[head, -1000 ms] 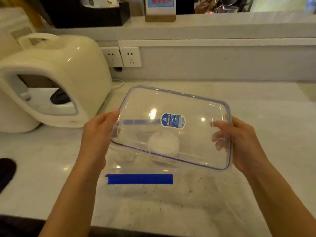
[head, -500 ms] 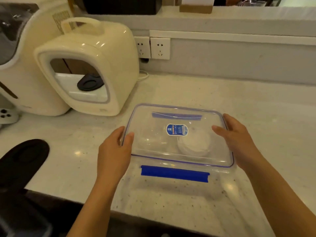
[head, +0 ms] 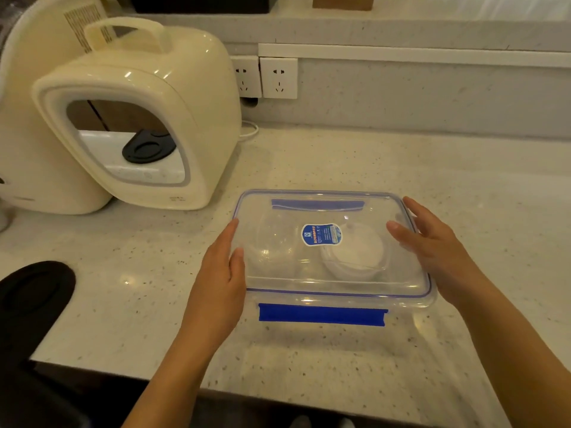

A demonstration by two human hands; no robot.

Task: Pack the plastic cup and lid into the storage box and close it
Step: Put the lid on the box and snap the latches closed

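Already the storage box (head: 336, 307) sat near the front edge of the surface (head: 432, 168), slightly right of its middle, with its clear cover (head: 278, 208) laid flat over the rim. Through the cover a white round lid (head: 355, 253) showed in the right half of the box, and a faint rounded shape in the left half looked like the plastic cup (head: 272, 245), though the clear plastic made its outline hard to tell. A blue label (head: 321, 234) sat at the middle of the cover.

The left hand (head: 222, 273) rested against the left edge of the cover, fingers straight and loose, not clenched. The right hand (head: 432, 245) lay on the right edge in the same slack way, thumb on top; neither seemed to grip, only to steady or press.

Judged from this, the packing was done and the cover was set in place. What remained was the fastening: the blue latch (head: 321, 315) on the front side hung out from the box and did not look snapped, and the rear latch (head: 318, 204) was seen only through the cover, so its state could not be told.

Toward the back left of the surface stood a cream appliance (head: 139, 118), well apart from the box, with wall sockets (head: 265, 77) behind it.
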